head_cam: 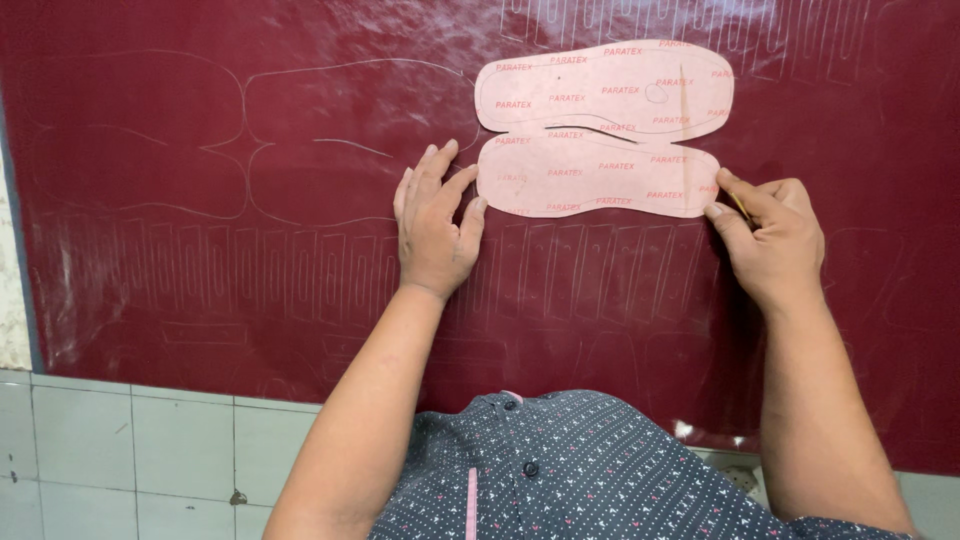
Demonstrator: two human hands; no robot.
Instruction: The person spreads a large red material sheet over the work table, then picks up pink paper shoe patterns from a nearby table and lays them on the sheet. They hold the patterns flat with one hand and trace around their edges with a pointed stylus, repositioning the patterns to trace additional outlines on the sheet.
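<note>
While I am leaning over the dark red sheet (300,250), the pink sole-shaped template (600,130) is lying flat on it, up and to the right of the middle. It is a joined pair of sole outlines, one above the other, and its long axis is running left to right across my view. The narrower rounded ends are pointing left toward my left hand (435,225); the broader ends are pointing right.

My left hand is resting palm down on the sheet, released and gripping nothing, fingers spread and stretched forward. Its fingertips are lying just beside the left end of the lower outline, the index tip touching or almost touching that edge.

My right hand (770,235) is curling into a pinch around a thin yellowish marking tool (740,205), thumb and forefinger clamping it. The tool's tip is sitting against the right end of the lower outline. Both forearms are reaching up from my patterned shirt (570,460). Faint traced outlines are covering the sheet around the template.
</note>
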